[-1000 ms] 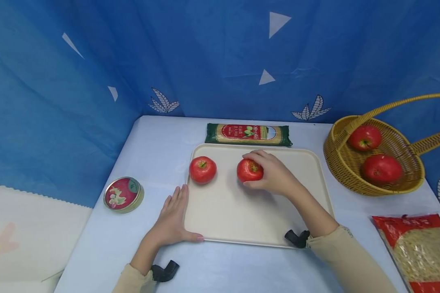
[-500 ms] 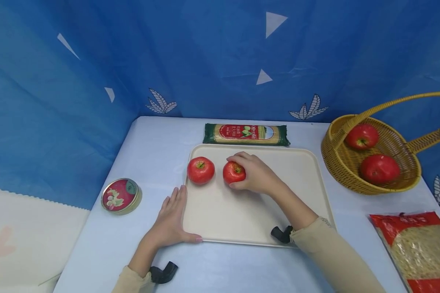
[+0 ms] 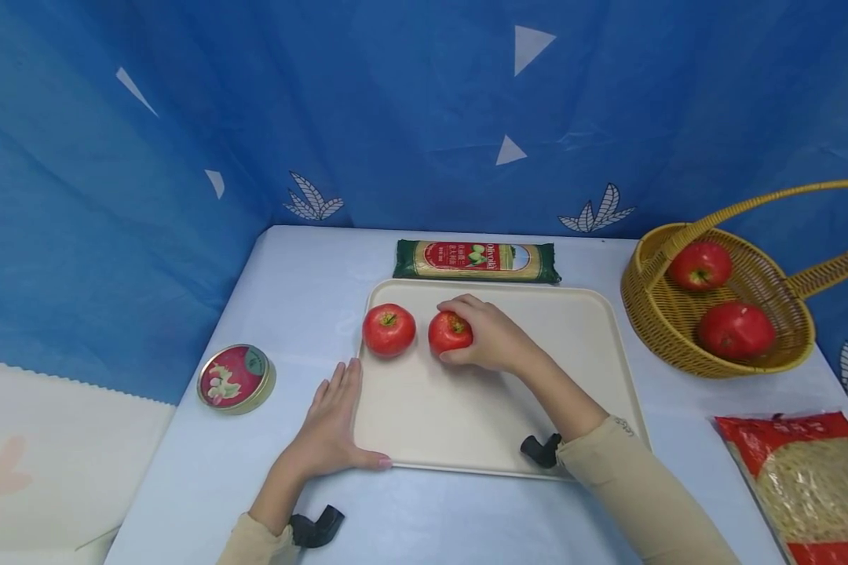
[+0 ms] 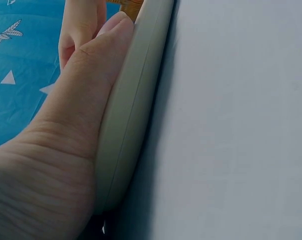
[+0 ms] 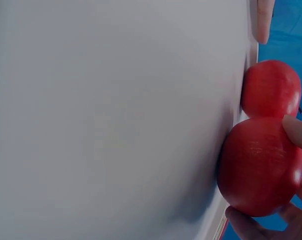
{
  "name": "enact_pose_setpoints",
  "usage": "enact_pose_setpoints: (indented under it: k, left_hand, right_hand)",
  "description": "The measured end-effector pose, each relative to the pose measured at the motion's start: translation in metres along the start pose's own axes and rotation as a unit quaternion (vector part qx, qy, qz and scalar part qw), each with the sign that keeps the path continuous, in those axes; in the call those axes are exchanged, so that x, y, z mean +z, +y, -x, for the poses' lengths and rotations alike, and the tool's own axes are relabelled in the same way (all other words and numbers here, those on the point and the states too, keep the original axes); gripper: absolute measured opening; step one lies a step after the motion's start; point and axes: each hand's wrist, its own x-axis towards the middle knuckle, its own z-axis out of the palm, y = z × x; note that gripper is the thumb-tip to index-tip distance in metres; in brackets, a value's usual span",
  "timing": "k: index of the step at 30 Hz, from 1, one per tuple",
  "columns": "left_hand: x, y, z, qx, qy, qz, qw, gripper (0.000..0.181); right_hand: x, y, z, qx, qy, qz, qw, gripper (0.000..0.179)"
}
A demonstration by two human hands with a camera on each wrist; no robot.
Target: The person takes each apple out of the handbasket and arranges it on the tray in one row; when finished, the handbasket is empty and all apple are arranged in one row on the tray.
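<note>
Sleeves (image 3: 650,494), beige, come in from the near side w/ black wrist mounts (image 3: 316,527) at both cuffs. Left hand (image 3: 328,428) is at the tray's near-left corner: fingers straight along the left edge, thumb along the near edge, nothing grasped, prob. steadying it. Tray (image 3: 466,416) is pale, flat on the bench (image 3: 410,526). Near right, well apart from it: red-ended clear bag (image 3: 809,486) w/ pale noodle-like contents. Left of the tray, also apart: round tin (image 3: 233,378) w/ red label.

Farther in, right hand (image 3: 491,333) is clamped on the held apple (image 3: 449,333), thumb on the near side, fingers round the far side. Apple's over the tray's far-left part; can't tell if it touches the surface. Just left, w/ a small gap btwn them, the free apple (image 3: 389,329) sits at the tray's left rim, stem up. To the far right, yellow wicker basket (image 3: 653,329) holds two more, the nearer apple (image 3: 736,329) and the farther apple (image 3: 699,265).

Progress, my est.: approx. halfway. One apple's down, no. 2 is at its spot or close but not yet let go, and two in the basket are left.

Farthest: spaghetti pkg (image 3: 477,261) just beyond the tray, then blue backdrop (image 3: 396,94).
</note>
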Motion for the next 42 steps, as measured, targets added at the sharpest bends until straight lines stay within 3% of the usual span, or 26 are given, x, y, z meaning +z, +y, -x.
enact_pose_setpoints:
  k: [13, 23, 31, 36, 42]
  left_hand:
    - [-0.001, 0.002, 0.001, -0.004, -0.004, 0.003, 1.0, 0.154]
    - [0.002, -0.001, 0.0, -0.004, -0.002, 0.005, 1.0, 0.154]
    - [0.004, -0.001, 0.0, -0.004, -0.002, 0.003, 1.0, 0.155]
    - [0.002, 0.001, 0.0, -0.006, -0.001, 0.004, 1.0, 0.155]
    - [0.0, 0.002, 0.0, -0.005, -0.003, 0.001, 1.0, 0.154]
  right_hand:
    - [0.004, 0.009, 0.0, 0.0, 0.004, -0.05, 0.9988, 0.086]
    - [-0.002, 0.01, 0.01, 0.009, 0.021, 0.01, 0.9997, 0.095]
    - [-0.028, 0.016, 0.045, -0.022, 0.093, 0.013, 0.9954, 0.083]
    - [-0.049, 0.03, 0.076, -0.05, 0.162, 0.021, 0.9853, 0.076]
    - [-0.076, 0.057, 0.113, -0.038, 0.233, 0.037, 0.9711, 0.071]
